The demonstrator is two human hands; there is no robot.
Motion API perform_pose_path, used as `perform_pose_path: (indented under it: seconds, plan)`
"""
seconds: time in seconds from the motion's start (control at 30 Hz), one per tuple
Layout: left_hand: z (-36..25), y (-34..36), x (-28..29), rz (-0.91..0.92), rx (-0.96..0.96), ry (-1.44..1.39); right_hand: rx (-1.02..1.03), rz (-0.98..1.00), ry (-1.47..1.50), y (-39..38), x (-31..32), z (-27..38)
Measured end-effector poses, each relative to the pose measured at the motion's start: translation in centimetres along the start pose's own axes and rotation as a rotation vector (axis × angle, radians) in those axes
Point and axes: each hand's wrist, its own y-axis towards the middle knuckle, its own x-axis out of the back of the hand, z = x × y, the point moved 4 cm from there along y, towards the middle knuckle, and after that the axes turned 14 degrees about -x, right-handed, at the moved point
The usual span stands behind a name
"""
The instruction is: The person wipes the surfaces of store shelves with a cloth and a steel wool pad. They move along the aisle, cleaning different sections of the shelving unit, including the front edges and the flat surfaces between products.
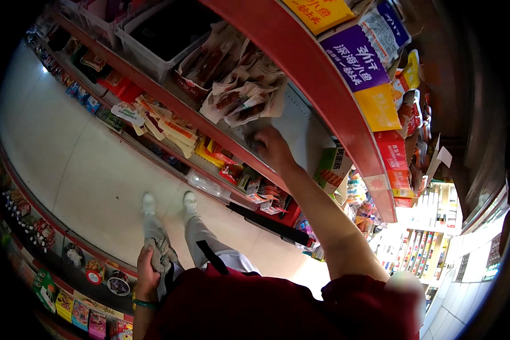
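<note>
At the lower left, my left hand (148, 271) grips a crumpled grey cloth (163, 253) in front of my legs. My right arm stretches up and forward to a shelf, where my right hand (273, 148) is over the grey metal shelf board (300, 116) near its front edge. Its fingers are curled in shadow; a small dark greyish patch shows at their tips, too dim to name. Just beyond the hand lies a pile of whitish snack packets (245, 93) with brownish contents.
A clear plastic bin (161, 56) stands farther left on that shelf. Above runs a red shelf edge (317, 62) carrying yellow, purple and red snack boxes (354, 59). A green and black box (332, 164) is right of my hand. Lower shelves hold packets; another stocked shelf (68, 272) stands across the aisle.
</note>
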Motion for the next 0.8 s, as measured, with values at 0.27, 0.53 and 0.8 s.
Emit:
perform_pose_path:
  seconds: [0.27,0.53,0.8]
  plan:
    - [-1.1,0.6,-1.0,-0.239,0.341,-0.646,-0.154,-0.133,0.128,4.5,-0.1,0.4]
    - [1.5,-0.5,-0.9,-0.222,0.352,-0.658,-0.192,-0.123,0.102,3.4,0.2,1.2]
    - [0.6,-0.3,-0.8,-0.244,0.353,-0.632,-0.105,-0.098,0.11,1.2,-0.9,3.5]
